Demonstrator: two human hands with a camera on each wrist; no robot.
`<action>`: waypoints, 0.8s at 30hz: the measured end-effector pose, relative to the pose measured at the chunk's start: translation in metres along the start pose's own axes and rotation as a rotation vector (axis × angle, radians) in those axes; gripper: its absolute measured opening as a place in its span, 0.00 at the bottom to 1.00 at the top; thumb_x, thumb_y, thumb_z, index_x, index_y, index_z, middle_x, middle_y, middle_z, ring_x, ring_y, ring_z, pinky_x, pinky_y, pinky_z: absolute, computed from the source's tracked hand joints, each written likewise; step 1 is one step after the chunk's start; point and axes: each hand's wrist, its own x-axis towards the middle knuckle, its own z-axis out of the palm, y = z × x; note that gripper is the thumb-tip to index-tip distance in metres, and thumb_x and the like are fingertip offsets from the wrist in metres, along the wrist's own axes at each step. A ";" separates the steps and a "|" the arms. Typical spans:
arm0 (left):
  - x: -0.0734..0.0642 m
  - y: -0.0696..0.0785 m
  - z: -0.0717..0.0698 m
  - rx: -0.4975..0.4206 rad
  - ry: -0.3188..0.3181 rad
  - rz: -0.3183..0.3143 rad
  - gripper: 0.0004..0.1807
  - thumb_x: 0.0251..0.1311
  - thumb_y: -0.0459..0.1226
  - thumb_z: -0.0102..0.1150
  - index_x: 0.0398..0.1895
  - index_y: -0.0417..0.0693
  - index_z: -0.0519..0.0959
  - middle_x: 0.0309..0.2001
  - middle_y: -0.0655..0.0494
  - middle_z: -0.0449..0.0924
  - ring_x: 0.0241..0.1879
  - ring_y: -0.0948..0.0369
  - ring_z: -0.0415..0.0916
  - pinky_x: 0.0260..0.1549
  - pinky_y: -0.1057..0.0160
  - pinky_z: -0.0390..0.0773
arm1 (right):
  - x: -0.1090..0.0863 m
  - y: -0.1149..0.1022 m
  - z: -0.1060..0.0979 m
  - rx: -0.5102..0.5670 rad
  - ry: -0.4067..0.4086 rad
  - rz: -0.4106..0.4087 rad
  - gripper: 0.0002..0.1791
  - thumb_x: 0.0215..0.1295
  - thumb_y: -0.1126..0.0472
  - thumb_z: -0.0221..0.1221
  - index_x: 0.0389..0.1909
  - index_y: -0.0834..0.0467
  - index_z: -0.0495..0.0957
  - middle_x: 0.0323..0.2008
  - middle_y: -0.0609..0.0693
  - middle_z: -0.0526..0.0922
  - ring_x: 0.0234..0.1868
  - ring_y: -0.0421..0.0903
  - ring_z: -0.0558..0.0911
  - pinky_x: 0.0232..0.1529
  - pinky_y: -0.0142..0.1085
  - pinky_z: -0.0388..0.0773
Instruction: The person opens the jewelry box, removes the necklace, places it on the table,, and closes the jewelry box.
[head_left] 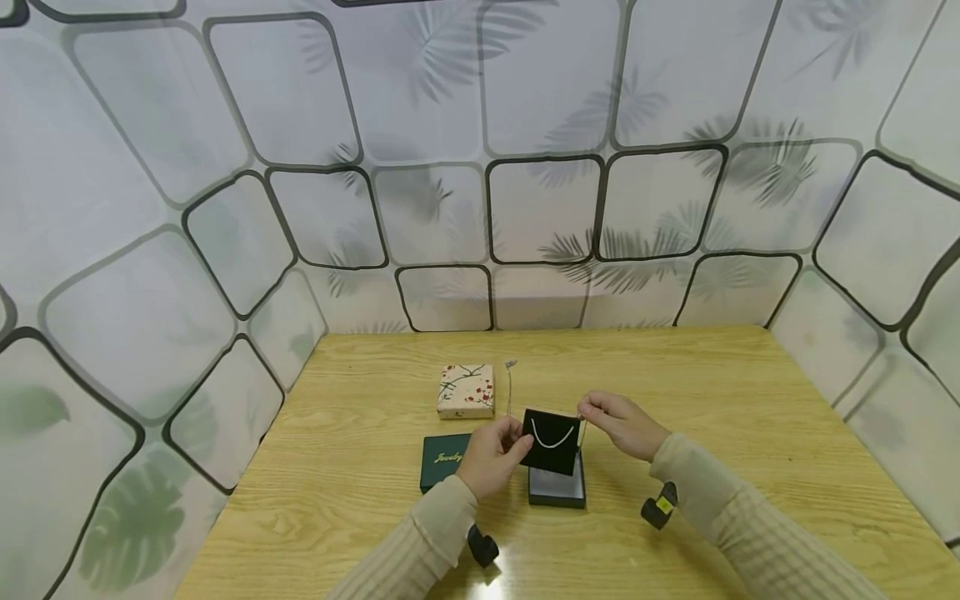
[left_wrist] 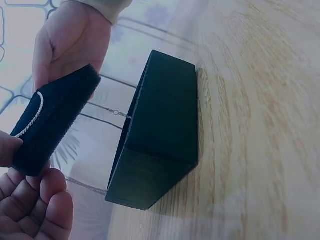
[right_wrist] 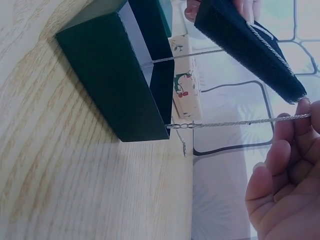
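My left hand [head_left: 489, 460] grips the left edge of a black jewelry pad [head_left: 546, 463], thumb on its face, and holds it tilted above a dark green box base [head_left: 557, 502]. A silver chain necklace [right_wrist: 270, 47] curves across the pad's face. Its ends hang down past the pad to the open box in the right wrist view, with clasp links [right_wrist: 185, 126] at the box's rim. At the pad's right corner, my right hand [head_left: 621, 425] pinches the chain between thumb and fingertips. Part of the chain behind the pad is hidden.
A green box lid [head_left: 438, 461] with gold lettering lies left of the base, partly behind my left hand. Behind it sits a cream box [head_left: 467, 393] with a red blossom print. Beside that box, a thin chain with a small pendant [head_left: 511, 364] lies on the wooden table [head_left: 360, 500].
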 end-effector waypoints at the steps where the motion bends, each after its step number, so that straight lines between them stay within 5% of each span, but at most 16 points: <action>1: 0.000 0.000 0.000 0.005 0.002 0.002 0.08 0.68 0.39 0.56 0.32 0.46 0.76 0.25 0.61 0.73 0.22 0.67 0.67 0.22 0.70 0.70 | 0.000 0.000 0.000 -0.003 0.002 -0.002 0.13 0.77 0.61 0.43 0.36 0.61 0.73 0.36 0.57 0.75 0.35 0.43 0.70 0.45 0.40 0.74; 15: -0.001 -0.002 -0.001 0.064 0.024 0.032 0.07 0.66 0.37 0.57 0.30 0.47 0.76 0.23 0.63 0.72 0.21 0.69 0.67 0.22 0.70 0.69 | -0.008 -0.041 0.001 -0.051 0.019 -0.098 0.11 0.74 0.71 0.44 0.33 0.65 0.73 0.27 0.49 0.69 0.27 0.39 0.65 0.31 0.35 0.68; 24: -0.001 -0.003 0.000 0.075 0.029 0.031 0.08 0.67 0.38 0.57 0.29 0.47 0.75 0.21 0.63 0.71 0.20 0.69 0.66 0.20 0.70 0.69 | -0.004 -0.027 0.003 -0.019 0.007 -0.155 0.12 0.75 0.70 0.44 0.33 0.59 0.73 0.25 0.49 0.68 0.24 0.37 0.63 0.27 0.36 0.66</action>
